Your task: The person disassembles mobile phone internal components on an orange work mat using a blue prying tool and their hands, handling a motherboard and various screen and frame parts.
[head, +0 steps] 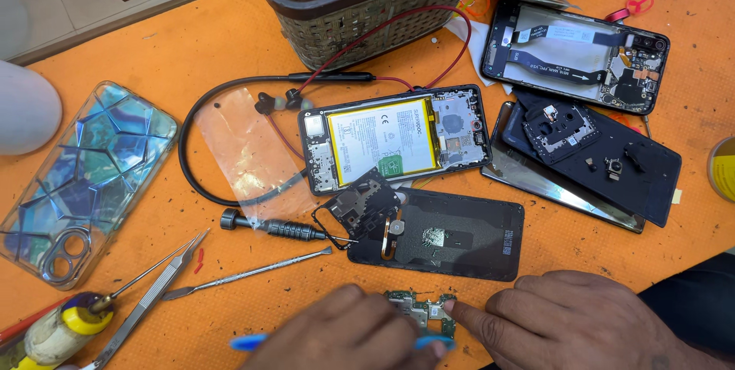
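Observation:
A small green circuit board [423, 313] lies at the near edge of the orange mat. My right hand [570, 324] presses a fingertip on its right edge. My left hand [344, 335] grips a blue-handled tool [249, 342] and covers the board's left part; the tool's tip is hidden. Just beyond lies a black phone back cover [459, 240] with a black shield piece [360, 203] on its left end. Further back is an opened phone with a yellow battery [390, 140].
Tweezers [149, 297], a metal spudger [249, 272] and a black screwdriver [272, 227] lie at the left. A patterned phone case [80, 179], a neckband earphone [230, 91], a brown basket [367, 10] and two more dismantled phones [574, 41] [589, 159] surround the work spot.

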